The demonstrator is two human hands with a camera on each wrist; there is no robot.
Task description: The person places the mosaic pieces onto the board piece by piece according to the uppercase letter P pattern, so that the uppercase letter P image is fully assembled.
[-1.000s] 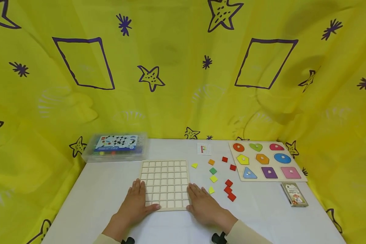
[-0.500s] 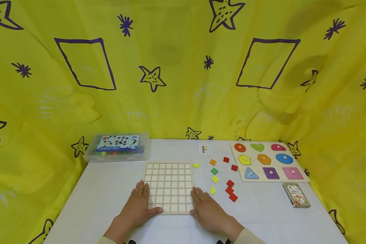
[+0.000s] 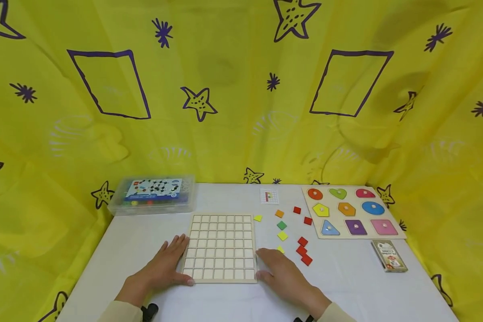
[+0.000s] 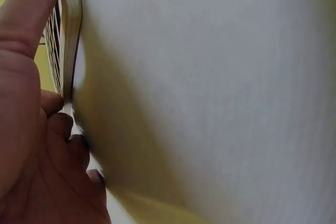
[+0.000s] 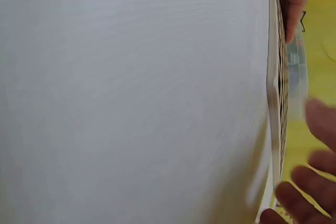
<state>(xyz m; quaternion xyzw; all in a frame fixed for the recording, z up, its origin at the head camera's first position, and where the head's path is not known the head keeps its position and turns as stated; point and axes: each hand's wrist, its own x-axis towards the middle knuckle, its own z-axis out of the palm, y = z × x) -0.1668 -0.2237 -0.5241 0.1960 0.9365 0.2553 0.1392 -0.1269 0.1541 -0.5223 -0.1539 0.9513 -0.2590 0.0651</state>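
A wooden grid board [image 3: 219, 248] with rows of bare square cells lies flat on the white table. Along its left edge rests my left hand [image 3: 161, 268], fingers fairly straight and the thumb at the near left corner. In the left wrist view that thumb [image 4: 31, 9] lies against the board's rim [image 4: 71, 30]. By the right edge is my right hand [image 3: 285, 277], its fingers bent a little and holding nothing. The right wrist view shows its fingers [image 5: 310, 187] spread and blurred near the board. Just right of the board lie a yellow piece [image 3: 258, 218] and a green tile [image 3: 281, 225].
Several red tiles [image 3: 302, 250] and an orange tile [image 3: 279, 213] lie farther right. A small pattern card [image 3: 269, 197] is at the back. A shape puzzle board [image 3: 354, 212] and playing card box [image 3: 389, 256] occupy the right. A clear plastic case [image 3: 153, 195] stands back left.
The grid board has shifted slightly right and toward me. My left hand has moved left and its thumb now sits at the corner; my right hand has shifted right with its fingers more bent.
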